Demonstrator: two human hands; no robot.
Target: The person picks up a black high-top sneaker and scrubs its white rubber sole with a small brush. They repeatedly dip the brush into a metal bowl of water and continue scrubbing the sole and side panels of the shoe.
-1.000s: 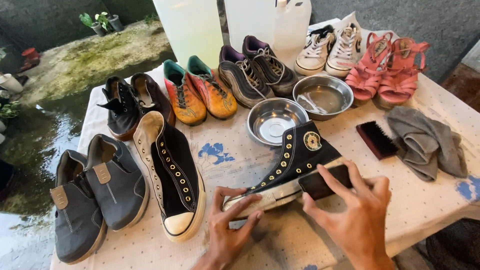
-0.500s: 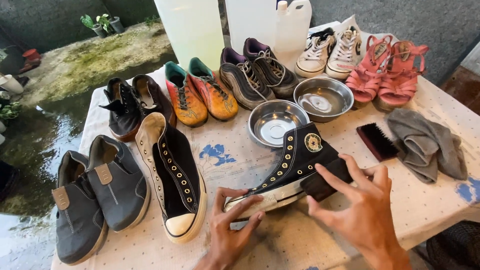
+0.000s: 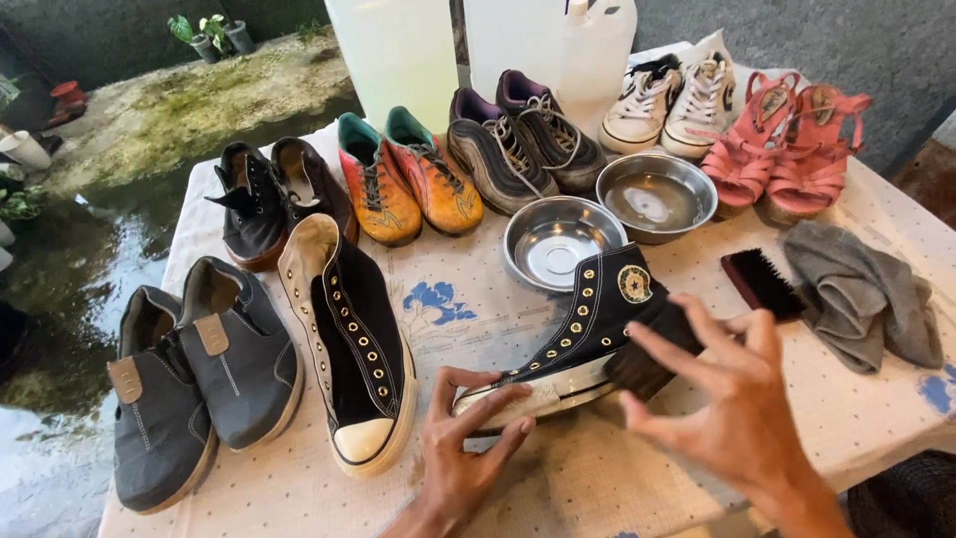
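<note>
At the left edge of the table [image 3: 468, 299] sit a pair of grey slip-ons [image 3: 194, 384], toes toward the viewer. Behind them stands a black pair [image 3: 274, 199]. Next lies one black high-top [image 3: 349, 344], laceless and opened flat, sole down, as if set aside. Further back are orange boots [image 3: 403, 179] and dark runners [image 3: 523, 139], lined up in a row with white jugs [image 3: 498, 50] behind.

The left hand [image 3: 468, 458] is half closed, fingers curled over the toe cap of the second high-top [image 3: 578, 334], pinning it on its side so the rubber edge faces up. This shoe lies near the front centre of the table, just below two steel bowls [image 3: 607, 214], which stand within easy reach.

The right hand [image 3: 732, 403] holds a dark brush [image 3: 647, 354] against the shoe's heel side; the fingers are spread rather than wrapped, and the palm hides the grip, so how firmly it holds I cannot tell.

To the right lie a second brush [image 3: 762, 284] and a grey cloth [image 3: 861, 294], just beside each other. At the back stand white sneakers [image 3: 672, 100] and pink sandals [image 3: 787, 149].
</note>
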